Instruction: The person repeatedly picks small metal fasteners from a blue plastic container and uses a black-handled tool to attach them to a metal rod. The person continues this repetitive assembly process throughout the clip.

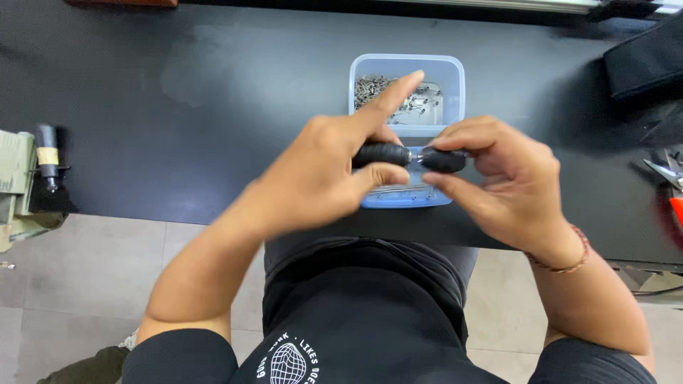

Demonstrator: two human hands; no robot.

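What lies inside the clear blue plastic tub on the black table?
The clear blue plastic tub holds a heap of small silver metal pieces. The left hand and right hand cover its near half.

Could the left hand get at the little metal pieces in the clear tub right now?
Probably not at once: the left hand is closed round a black ribbed handle, though the clear tub sits open just behind it.

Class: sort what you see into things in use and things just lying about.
In use: left hand and right hand on the black tool; blue tub of small metal parts.
Lying about: scissors, black pouch.
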